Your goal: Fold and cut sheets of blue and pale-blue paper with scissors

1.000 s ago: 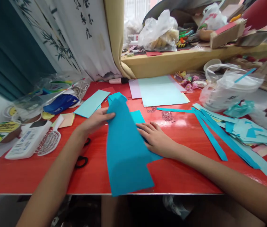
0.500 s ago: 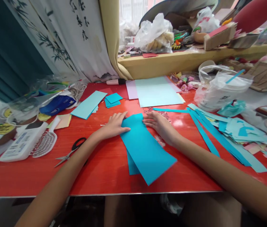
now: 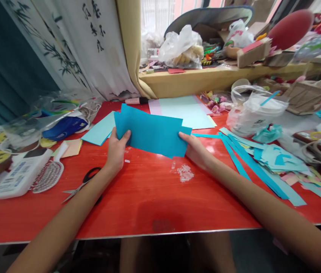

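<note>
Both my hands hold up a stack of blue paper sheets (image 3: 151, 131) above the red table (image 3: 149, 201), long side across. My left hand (image 3: 116, 149) grips the sheets' left end, thumb in front. My right hand (image 3: 197, 151) pinches the right end. The sheets are slightly fanned, so a second edge shows behind the first. Small white scraps (image 3: 185, 172) lie on the table below the right hand.
Black-handled scissors (image 3: 82, 184) lie left of my left arm, beside a hairbrush (image 3: 48, 174) and a white device (image 3: 15, 176). Pale paper sheets (image 3: 188, 110) lie behind. Blue paper strips and offcuts (image 3: 257, 159) and a plastic bag (image 3: 255, 110) fill the right side.
The blue sheets lay flat on the table under my hands half a second ago. Now both hands have lifted them and turned them crosswise, farther from me.
</note>
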The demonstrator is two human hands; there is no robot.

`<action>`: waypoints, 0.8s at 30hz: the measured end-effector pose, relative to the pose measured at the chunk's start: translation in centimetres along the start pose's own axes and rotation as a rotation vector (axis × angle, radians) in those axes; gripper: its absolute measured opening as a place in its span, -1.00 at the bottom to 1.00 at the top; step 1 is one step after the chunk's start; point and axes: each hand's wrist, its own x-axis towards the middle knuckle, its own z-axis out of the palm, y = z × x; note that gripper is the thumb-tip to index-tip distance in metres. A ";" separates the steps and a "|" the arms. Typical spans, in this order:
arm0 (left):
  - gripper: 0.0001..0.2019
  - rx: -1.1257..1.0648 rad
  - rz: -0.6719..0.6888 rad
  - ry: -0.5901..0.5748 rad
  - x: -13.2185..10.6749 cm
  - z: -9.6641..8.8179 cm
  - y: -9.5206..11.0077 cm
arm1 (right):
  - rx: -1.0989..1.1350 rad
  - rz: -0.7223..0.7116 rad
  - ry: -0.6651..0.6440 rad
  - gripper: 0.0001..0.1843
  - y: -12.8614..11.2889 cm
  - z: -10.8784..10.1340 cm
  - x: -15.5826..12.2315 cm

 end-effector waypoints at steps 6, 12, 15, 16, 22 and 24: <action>-0.51 0.008 -0.073 -0.185 -0.3 -0.2 -0.4 | -0.292 -0.164 0.240 -0.72 1.1 -0.4 -0.1; -0.52 0.139 -0.075 -0.150 0.4 -1.2 0.0 | -0.336 -0.213 0.248 -0.55 1.0 -0.6 0.2; -0.64 0.207 -0.043 -0.138 0.5 -1.5 0.1 | -0.346 -0.202 0.276 -0.45 1.3 -0.6 0.3; -0.66 0.226 -0.028 -0.136 0.5 -1.6 0.0 | -0.343 -0.201 0.277 -0.46 1.4 -0.6 0.4; -0.60 0.291 0.135 -0.144 1.0 -2.1 0.1 | -0.334 -0.242 0.344 -0.69 1.9 -0.8 0.5; -0.55 0.233 0.128 -0.168 1.2 -2.3 0.1 | -0.293 -0.250 0.372 -0.64 2.0 -0.8 0.6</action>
